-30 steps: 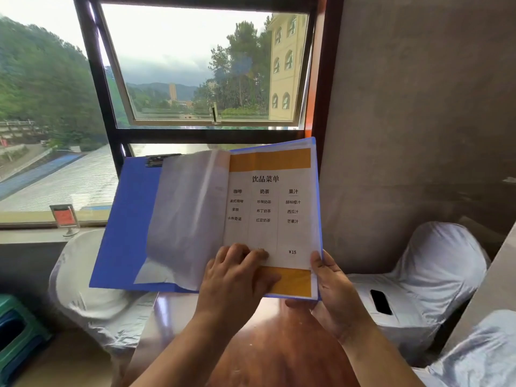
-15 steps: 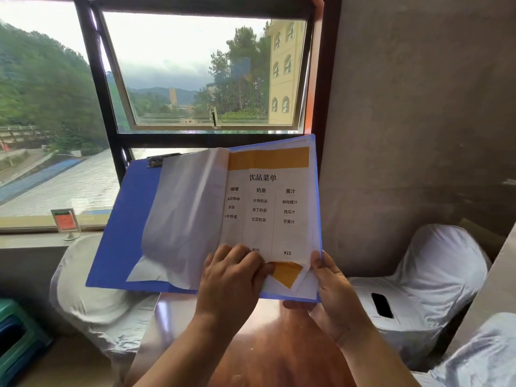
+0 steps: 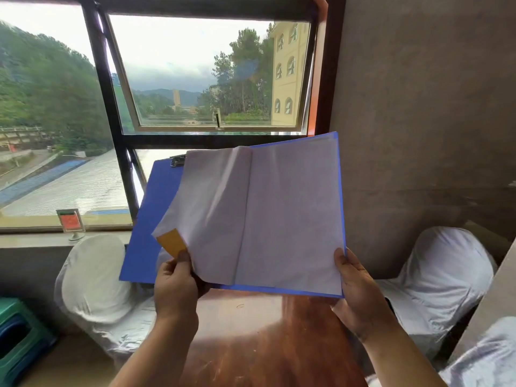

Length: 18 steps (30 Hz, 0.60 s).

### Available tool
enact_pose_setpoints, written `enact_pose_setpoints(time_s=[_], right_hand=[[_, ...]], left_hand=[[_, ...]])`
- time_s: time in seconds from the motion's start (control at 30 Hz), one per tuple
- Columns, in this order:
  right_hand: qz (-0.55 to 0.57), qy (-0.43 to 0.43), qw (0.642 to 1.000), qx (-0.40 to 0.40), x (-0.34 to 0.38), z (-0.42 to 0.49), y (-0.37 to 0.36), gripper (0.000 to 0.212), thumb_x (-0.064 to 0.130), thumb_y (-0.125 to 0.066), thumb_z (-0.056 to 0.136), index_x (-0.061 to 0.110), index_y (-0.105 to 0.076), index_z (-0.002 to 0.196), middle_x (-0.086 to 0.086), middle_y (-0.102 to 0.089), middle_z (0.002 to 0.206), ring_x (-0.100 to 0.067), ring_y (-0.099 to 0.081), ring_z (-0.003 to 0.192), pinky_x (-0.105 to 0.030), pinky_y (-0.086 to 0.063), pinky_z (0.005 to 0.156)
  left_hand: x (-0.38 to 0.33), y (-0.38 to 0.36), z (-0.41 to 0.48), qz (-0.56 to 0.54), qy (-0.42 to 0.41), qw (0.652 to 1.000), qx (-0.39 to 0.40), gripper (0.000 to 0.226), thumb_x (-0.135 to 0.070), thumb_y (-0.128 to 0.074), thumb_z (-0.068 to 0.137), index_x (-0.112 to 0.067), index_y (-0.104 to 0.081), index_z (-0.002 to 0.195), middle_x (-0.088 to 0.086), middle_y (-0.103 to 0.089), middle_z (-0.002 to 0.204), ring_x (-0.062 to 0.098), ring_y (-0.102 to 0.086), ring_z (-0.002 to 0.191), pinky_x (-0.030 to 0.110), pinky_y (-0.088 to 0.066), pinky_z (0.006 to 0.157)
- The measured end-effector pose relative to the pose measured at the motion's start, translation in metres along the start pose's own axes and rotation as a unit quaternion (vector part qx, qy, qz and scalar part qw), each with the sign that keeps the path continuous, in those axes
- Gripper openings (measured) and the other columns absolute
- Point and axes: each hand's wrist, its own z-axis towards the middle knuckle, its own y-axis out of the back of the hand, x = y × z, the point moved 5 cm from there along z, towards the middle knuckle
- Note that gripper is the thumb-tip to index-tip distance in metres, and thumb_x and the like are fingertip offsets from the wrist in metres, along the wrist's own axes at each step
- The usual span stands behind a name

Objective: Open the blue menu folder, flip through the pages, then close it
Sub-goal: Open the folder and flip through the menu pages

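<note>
The blue menu folder is held open in the air above a wooden table, tilted toward me. My left hand pinches the lower corner of a turned page, whose orange printed corner is folded into sight. That page lies over to the left of the spine. The right side shows a blank white page. My right hand grips the folder's lower right corner. A black clip sits at the top of the left cover.
A glossy brown table lies under the folder. White-covered chairs stand at left and right. A small red sign stands on the window sill. A green stool is at lower left. A grey wall rises on the right.
My left hand lifted the printed drinks page from the right side and carried it over to the left. The right side now shows a blank page. The right hand kept its grip.
</note>
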Motion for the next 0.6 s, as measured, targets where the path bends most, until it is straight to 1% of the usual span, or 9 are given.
enact_pose_setpoints(time_s=[0.1,0.17,0.27,0.3,0.33,0.37,0.47,0.53,0.6], right_hand=[[0.002,-0.006,1.000,-0.005,-0.001,-0.001,-0.002,0.074,0.061,-0.087,0.079,0.024,-0.069,0.140,-0.019,-0.071,0.141,-0.047,-0.072,0.120,-0.086,-0.046,0.096],[0.010,-0.011,1.000,-0.013,-0.002,-0.002,-0.004,0.070,0.061,-0.085,0.081,0.024,-0.070,0.138,-0.018,-0.072,0.140,-0.046,-0.072,0.119,-0.078,-0.055,0.090],[0.026,-0.017,0.999,-0.016,-0.005,-0.002,-0.011,0.046,0.049,-0.067,0.096,0.024,-0.072,0.135,-0.020,-0.073,0.137,-0.047,-0.074,0.115,-0.062,-0.065,0.077],[0.029,-0.022,0.999,-0.014,-0.006,-0.002,-0.015,0.043,0.046,-0.063,0.098,0.025,-0.073,0.133,-0.020,-0.074,0.136,-0.047,-0.074,0.113,-0.058,-0.066,0.071],[0.032,-0.025,0.999,-0.011,-0.007,-0.002,-0.019,0.041,0.045,-0.061,0.099,0.025,-0.074,0.132,-0.021,-0.074,0.134,-0.048,-0.075,0.110,-0.055,-0.066,0.066],[0.032,-0.026,0.999,-0.004,-0.006,-0.003,-0.024,0.040,0.045,-0.059,0.100,0.025,-0.073,0.131,-0.021,-0.075,0.133,-0.048,-0.076,0.108,-0.054,-0.066,0.064],[0.028,-0.026,0.999,0.013,-0.005,-0.004,-0.034,0.040,0.045,-0.053,0.104,0.026,-0.072,0.134,-0.020,-0.076,0.131,-0.047,-0.077,0.105,-0.056,-0.066,0.068],[0.018,-0.022,0.999,0.018,-0.002,-0.005,-0.038,0.039,0.046,-0.054,0.104,0.026,-0.073,0.132,-0.018,-0.078,0.127,-0.045,-0.078,0.100,-0.053,-0.066,0.064],[0.006,-0.017,1.000,0.015,0.000,-0.007,-0.039,0.036,0.047,-0.055,0.102,0.030,-0.077,0.125,-0.014,-0.080,0.120,-0.040,-0.080,0.095,-0.051,-0.066,0.060]], left_hand=[[-0.017,0.009,-0.007,0.151,-0.127,0.976,-0.095,0.026,-0.038,-0.068,0.092,-0.020,-0.049,0.088,0.004,-0.059,0.080,0.029,-0.058,0.071,0.045,-0.051,0.070],[-0.034,0.003,-0.027,0.258,-0.294,0.915,-0.096,0.027,-0.026,-0.069,0.091,-0.026,-0.043,0.084,-0.002,-0.054,0.074,0.029,-0.055,0.068,0.044,-0.046,0.072],[-0.041,-0.034,-0.065,0.381,-0.518,0.764,0.050,0.017,-0.028,-0.067,0.090,-0.032,-0.051,0.088,-0.009,-0.055,0.078,0.024,-0.057,0.072,0.032,-0.038,0.068],[-0.035,-0.048,-0.074,0.414,-0.551,0.717,0.109,0.011,-0.036,-0.067,0.091,-0.030,-0.058,0.093,-0.007,-0.059,0.085,0.024,-0.059,0.080,0.032,-0.043,0.073],[-0.028,-0.060,-0.080,0.454,-0.558,0.679,0.147,0.023,-0.047,-0.068,0.090,-0.027,-0.064,0.101,-0.005,-0.062,0.093,0.025,-0.061,0.088,0.036,-0.048,0.079],[-0.021,-0.069,-0.082,0.493,-0.543,0.659,0.167,0.040,-0.060,-0.066,0.088,-0.026,-0.067,0.110,-0.005,-0.064,0.101,0.025,-0.061,0.095,0.039,-0.051,0.083],[-0.012,-0.079,-0.081,0.544,-0.492,0.664,0.145,0.066,-0.079,-0.058,0.080,-0.032,-0.065,0.125,-0.007,-0.058,0.113,0.024,-0.056,0.104,0.042,-0.051,0.088],[-0.012,-0.078,-0.080,0.537,-0.493,0.671,0.137,0.061,-0.077,-0.058,0.082,-0.034,-0.066,0.124,-0.007,-0.058,0.112,0.024,-0.056,0.103,0.043,-0.051,0.088],[-0.015,-0.078,-0.079,0.511,-0.520,0.672,0.127,0.041,-0.065,-0.063,0.087,-0.032,-0.070,0.111,-0.006,-0.061,0.104,0.026,-0.058,0.097,0.043,-0.053,0.083]])
